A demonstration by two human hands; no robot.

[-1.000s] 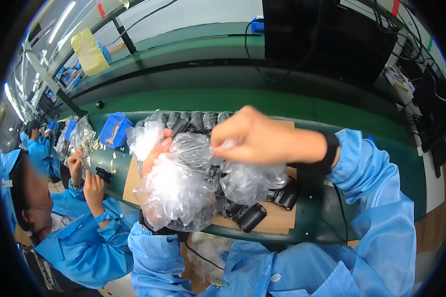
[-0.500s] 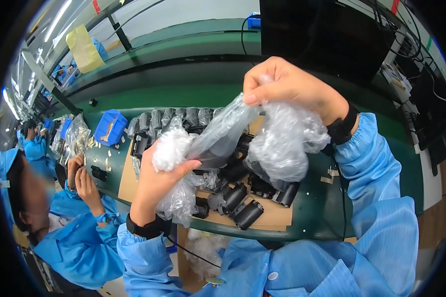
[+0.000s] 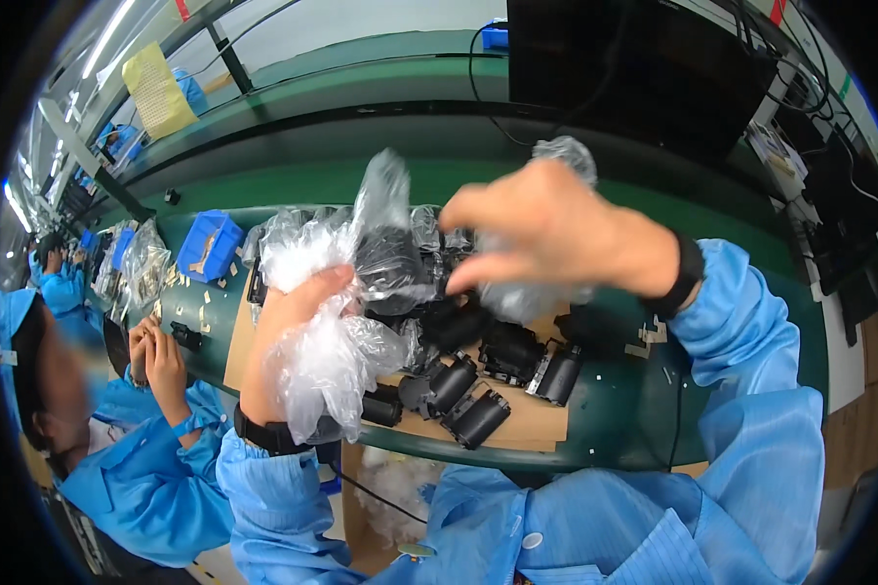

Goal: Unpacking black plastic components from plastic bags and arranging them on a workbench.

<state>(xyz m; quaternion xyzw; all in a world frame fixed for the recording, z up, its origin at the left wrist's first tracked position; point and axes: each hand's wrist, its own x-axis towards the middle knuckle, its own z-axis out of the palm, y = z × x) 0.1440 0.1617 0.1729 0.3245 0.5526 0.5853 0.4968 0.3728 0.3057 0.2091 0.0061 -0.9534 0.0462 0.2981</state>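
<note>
My left hand (image 3: 302, 307) is closed round crumpled clear plastic bags (image 3: 327, 366). At its thumb, a bag with a dark part inside (image 3: 390, 258) stands up, its loose end pointing upward. My right hand (image 3: 556, 234), smeared by motion, is just right of that bag, thumb and forefinger spread apart. A bundle of clear plastic bags (image 3: 527, 297) shows above and below this hand, seemingly held by its other fingers, which are hidden. Below the hands lie several bare black camera-like parts (image 3: 478, 419) on a brown cardboard sheet (image 3: 537, 429).
Several bagged parts (image 3: 424, 226) stand in a row behind. A blue bin (image 3: 210, 249) is at the left, near a co-worker's hands (image 3: 156, 361). A dark monitor (image 3: 634, 78) stands at the back right. Below the green table's edge (image 3: 615, 453) sits a carton with plastic bags (image 3: 395, 497).
My right thumb and forefinger have let go of the bag's end and spread, and that hand has come lower. The bag with the dark part now stands upright at my left hand.
</note>
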